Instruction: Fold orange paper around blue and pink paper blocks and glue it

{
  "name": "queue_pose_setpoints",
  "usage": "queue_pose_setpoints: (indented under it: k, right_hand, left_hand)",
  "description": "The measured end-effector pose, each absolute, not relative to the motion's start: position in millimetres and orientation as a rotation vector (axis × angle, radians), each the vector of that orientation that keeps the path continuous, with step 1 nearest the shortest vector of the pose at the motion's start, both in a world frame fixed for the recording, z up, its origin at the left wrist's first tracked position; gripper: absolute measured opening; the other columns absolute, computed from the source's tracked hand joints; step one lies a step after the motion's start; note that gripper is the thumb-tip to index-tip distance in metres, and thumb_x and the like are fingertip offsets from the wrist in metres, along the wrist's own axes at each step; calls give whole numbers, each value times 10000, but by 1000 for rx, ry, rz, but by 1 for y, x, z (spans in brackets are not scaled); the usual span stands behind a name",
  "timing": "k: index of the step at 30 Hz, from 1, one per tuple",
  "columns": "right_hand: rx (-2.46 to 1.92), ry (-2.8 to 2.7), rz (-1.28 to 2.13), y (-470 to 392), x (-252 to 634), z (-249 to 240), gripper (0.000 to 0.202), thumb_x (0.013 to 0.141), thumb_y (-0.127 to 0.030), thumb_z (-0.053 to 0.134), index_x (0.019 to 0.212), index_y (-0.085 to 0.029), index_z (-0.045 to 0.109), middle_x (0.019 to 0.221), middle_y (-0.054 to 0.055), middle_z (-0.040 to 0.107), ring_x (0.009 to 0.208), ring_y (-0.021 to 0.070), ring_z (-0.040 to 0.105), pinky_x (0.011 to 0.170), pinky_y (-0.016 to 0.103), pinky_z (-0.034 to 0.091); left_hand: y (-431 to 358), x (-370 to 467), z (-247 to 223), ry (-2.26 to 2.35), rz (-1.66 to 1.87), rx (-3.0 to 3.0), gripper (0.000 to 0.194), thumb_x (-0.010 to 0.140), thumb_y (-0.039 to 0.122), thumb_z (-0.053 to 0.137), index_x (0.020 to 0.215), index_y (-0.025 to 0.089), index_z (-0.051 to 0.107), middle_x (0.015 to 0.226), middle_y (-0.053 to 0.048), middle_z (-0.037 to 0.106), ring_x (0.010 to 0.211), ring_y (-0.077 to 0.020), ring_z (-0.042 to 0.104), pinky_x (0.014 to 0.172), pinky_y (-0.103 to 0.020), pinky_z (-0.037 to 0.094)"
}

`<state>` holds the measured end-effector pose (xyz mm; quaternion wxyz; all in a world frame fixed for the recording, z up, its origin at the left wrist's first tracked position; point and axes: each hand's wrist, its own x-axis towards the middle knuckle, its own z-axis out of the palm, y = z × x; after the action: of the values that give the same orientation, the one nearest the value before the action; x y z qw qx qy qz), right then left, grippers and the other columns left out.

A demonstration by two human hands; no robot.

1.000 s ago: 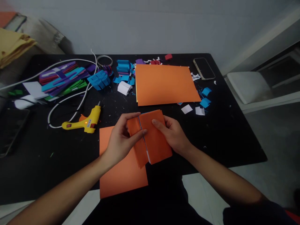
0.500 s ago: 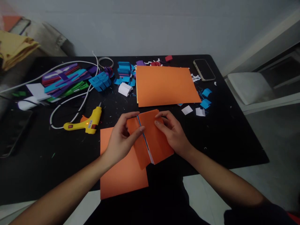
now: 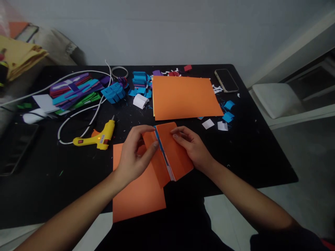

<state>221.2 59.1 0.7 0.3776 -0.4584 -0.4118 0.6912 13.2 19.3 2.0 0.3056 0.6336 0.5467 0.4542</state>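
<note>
A folded orange paper piece (image 3: 178,150) with blue and white layers (image 3: 165,157) along its gap is between my hands at the table's front. My left hand (image 3: 137,151) is curved round its left part, thumb and index finger apart near the top of the gap. My right hand (image 3: 192,148) pinches the right part from above, thumb against fingers. Beneath my left hand and partly under the folded piece lies a flat orange sheet (image 3: 136,198). The palm side of my right hand is hidden.
A yellow glue gun (image 3: 98,137) with a lit lamp and white cable lies left. Bundled coloured strips (image 3: 75,89), blue fringed paper (image 3: 113,92) and a large orange sheet (image 3: 185,97) are further back. A phone (image 3: 226,80) rests back right; a dark device (image 3: 18,148) lies left.
The gap in the folded orange piece has widened, showing more blue and white layers. My left thumb has moved slightly left, off the gap's edge. The whole view has shifted slightly.
</note>
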Motion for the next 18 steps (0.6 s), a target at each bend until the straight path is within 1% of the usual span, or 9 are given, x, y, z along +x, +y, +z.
queue_pose_setpoints:
  k: [3, 6, 8, 10, 13, 16, 18]
  right_hand:
    - [-1181, -1108, 1717, 59, 221, 0, 177, 863, -440, 795, 938, -293, 731, 986, -1, 734, 931, 211, 681, 885, 384, 546]
    - [-1179, -1175, 1665, 59, 221, -1, 174, 880, -444, 783, 949, -293, 731, 985, 2, 726, 940, 211, 674, 901, 388, 543]
    - [-1172, -1206, 1641, 59, 221, -1, 167, 893, -440, 774, 953, -291, 728, 987, 4, 722, 942, 209, 670, 909, 388, 536]
    - [-1161, -1239, 1626, 59, 221, -2, 158, 907, -435, 763, 962, -291, 726, 1001, 6, 722, 954, 209, 670, 916, 389, 529]
    - [-1143, -1315, 1582, 59, 221, -3, 158, 920, -435, 750, 972, -288, 729, 1020, 14, 728, 974, 219, 670, 908, 391, 521]
    - [-1141, -1374, 1529, 59, 220, -5, 155, 929, -432, 735, 967, -282, 730, 1029, 21, 729, 988, 226, 668, 903, 392, 516]
    - [-1142, -1385, 1520, 58, 220, -5, 152, 933, -429, 729, 965, -281, 730, 1035, 23, 729, 997, 228, 663, 911, 394, 512]
  left_hand:
    - [19, 13, 7, 1477, 1215, 1916, 191, 952, 232, 694, 1137, 249, 648, 1266, -90, 628, 1165, -254, 624, 906, -404, 565]
    - [20, 12, 10, 1455, 1223, 2017, 139, 952, 193, 685, 1078, 239, 650, 1235, -86, 641, 1169, -249, 634, 968, -428, 550]
    - [21, 10, 11, 1460, 1223, 2011, 159, 948, 186, 689, 1093, 235, 648, 1225, -84, 659, 1147, -243, 648, 938, -405, 556]
    - [22, 9, 13, 1480, 1219, 1992, 214, 949, 191, 690, 1154, 235, 649, 1223, -85, 674, 1152, -249, 652, 921, -393, 559]
    - [24, 7, 14, 1498, 1206, 2000, 285, 964, 199, 672, 1246, 237, 657, 1260, -97, 669, 1199, -258, 645, 971, -412, 551]
    - [25, 7, 14, 1498, 1202, 2018, 271, 973, 199, 663, 1240, 235, 683, 1281, -109, 655, 1219, -253, 639, 1035, -441, 529]
    - [25, 6, 12, 1486, 1218, 1974, 237, 966, 208, 675, 1200, 240, 698, 1270, -106, 656, 1215, -252, 638, 1047, -456, 526]
